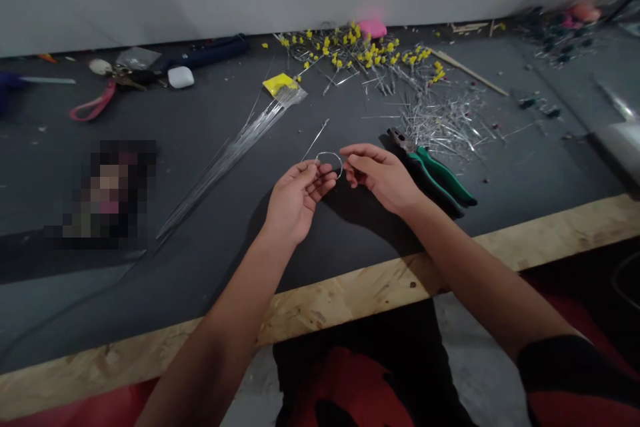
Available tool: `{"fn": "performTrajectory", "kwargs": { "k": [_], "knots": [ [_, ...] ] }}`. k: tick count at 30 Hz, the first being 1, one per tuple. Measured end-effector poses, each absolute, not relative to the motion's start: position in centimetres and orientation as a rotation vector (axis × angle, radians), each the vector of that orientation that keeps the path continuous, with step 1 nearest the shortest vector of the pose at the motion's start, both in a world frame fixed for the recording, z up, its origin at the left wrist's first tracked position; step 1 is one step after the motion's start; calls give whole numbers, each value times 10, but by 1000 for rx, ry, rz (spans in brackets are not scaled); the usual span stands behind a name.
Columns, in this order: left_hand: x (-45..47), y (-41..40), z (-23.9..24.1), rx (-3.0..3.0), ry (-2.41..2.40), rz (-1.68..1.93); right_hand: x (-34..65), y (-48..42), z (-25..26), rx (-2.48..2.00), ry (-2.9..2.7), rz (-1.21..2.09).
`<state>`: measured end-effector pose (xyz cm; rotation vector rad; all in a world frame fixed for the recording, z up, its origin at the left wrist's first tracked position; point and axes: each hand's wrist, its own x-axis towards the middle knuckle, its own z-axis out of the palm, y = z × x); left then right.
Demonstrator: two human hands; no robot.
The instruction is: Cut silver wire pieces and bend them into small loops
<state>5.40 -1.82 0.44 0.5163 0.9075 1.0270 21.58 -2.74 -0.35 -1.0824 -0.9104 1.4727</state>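
A thin silvery wire (331,153) bent into a round loop is pinched between the thumb and fingers of my left hand (295,197), over the middle of the table. A straight length of wire with a twisted end (318,136) sticks out beyond that hand. My right hand (383,173) is closed at the loop's right side, thumb and index fingertip close together on the wire; the exact contact is hard to see. Just right of it lie pliers (435,170) with green and black handles. Left of my hands lies a long bundle of straight wires (225,157) with a yellow tag (280,84).
Wire pieces with yellow tips (370,53) are heaped along the wall, beside a pink lump (373,28). More loose wire pieces (445,123) lie behind the pliers. A wooden stick (470,72), a white case (181,77) and keys (131,77) lie farther back. Raw board edges the table (345,297).
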Motion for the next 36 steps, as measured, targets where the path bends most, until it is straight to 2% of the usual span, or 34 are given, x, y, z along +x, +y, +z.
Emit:
{"fn": "performTrajectory", "kwargs": {
  "k": [6,19,36],
  "knots": [
    [50,-13,3,325,878,1135,218,-25,-3,-1110,-867,1432],
    [54,-22,6,422,882,1132,217,-25,-2,-1139,-881,1445],
    [57,-36,-2,1339,1218,1081,216,-34,5,-1206,-1118,1393]
  ]
}}
